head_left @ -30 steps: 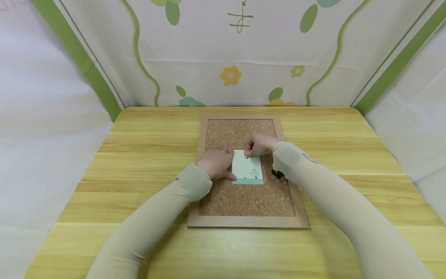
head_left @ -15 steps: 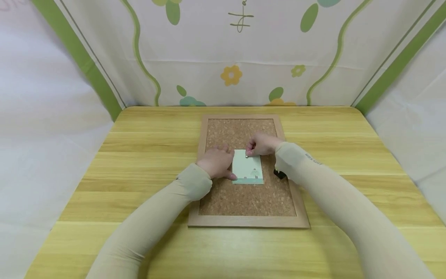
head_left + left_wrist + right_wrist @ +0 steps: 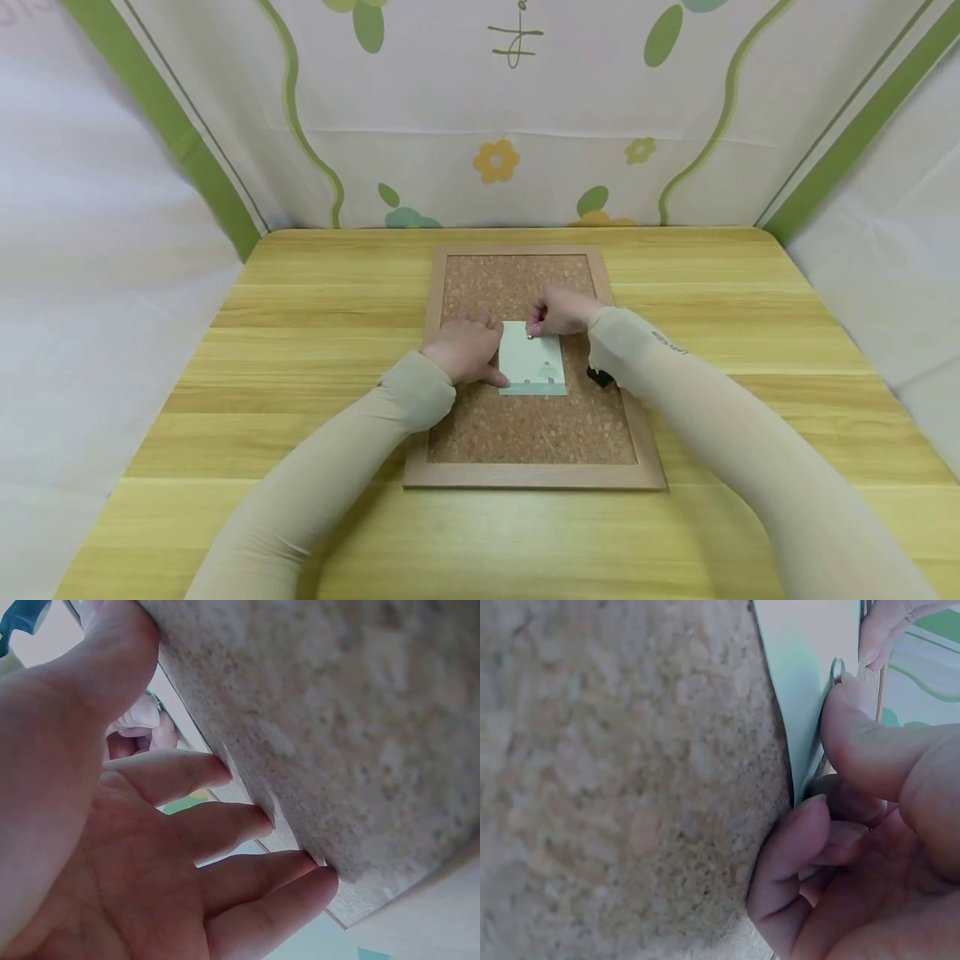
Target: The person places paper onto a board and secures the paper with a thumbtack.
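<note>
A framed corkboard lies flat on the table. On its middle is a pale green note card with a darker green strip along the near edge. My left hand rests at the card's left, its thumb on the near left corner. In the left wrist view its spread fingertips touch the cork. My right hand has its fingers curled at the card's far edge, pinching a small, shiny, round-headed thumbtack. The right wrist view has the thumb against this thumbtack, with the card bending up from the cork.
The board's wooden frame borders the cork on a wood-grain table. A floral cloth hangs behind the table's far edge, and pale cloth hangs on both sides. Something small and black shows under the right cuff.
Hands, card and thumbtack hold nearly the same places. The right wrist shifts slightly right, then back left; its fingers stay at the thumbtack.
</note>
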The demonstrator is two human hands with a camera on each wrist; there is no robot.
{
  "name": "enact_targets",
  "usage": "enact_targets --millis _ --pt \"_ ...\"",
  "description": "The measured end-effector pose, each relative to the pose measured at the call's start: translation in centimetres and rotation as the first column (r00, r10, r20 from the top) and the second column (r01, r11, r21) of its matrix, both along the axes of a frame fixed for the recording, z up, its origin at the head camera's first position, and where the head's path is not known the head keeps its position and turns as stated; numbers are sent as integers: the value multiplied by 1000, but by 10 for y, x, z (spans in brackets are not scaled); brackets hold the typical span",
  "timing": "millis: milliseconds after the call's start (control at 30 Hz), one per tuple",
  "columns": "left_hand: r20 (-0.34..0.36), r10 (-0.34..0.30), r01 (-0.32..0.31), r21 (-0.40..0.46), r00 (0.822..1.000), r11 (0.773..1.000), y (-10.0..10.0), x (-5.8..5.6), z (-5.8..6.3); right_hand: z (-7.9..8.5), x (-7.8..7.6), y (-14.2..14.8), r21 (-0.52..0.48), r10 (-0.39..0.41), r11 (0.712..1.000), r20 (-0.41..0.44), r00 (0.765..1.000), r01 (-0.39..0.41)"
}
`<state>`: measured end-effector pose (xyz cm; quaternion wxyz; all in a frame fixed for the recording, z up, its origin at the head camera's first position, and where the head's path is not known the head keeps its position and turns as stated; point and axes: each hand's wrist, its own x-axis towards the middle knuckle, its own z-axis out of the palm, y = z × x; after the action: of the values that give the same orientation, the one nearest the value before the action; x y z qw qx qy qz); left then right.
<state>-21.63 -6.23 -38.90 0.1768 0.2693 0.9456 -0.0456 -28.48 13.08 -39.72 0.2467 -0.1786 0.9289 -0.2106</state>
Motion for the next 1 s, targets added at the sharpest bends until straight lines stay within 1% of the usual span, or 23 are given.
enact_targets --millis 300,467,567,700,900,1000 --pt "7 2 -3 10 1000 1000 -1 0 1 4 3 -3 6 -12 1000 8 1000 12" --pt "11 14 -14 22 1000 1000 -2 1 3 6 5 -9 41 -29 999 -7 1000 30" --pt "5 7 -7 20 1000 1000 -2 1 3 7 5 -12 65 -39 997 -10 999 40" --pt "7 -3 3 7 1000 1000 -2 1 4 8 6 -16 84 -63 995 11 998 61" --pt "0 -23 23 -1 1000 1000 -1 2 5 9 4 -18 85 -150 986 81 985 143" --pt "10 -15 15 -3 1000 1000 -1 2 5 8 3 -19 77 -160 985 100 982 153"
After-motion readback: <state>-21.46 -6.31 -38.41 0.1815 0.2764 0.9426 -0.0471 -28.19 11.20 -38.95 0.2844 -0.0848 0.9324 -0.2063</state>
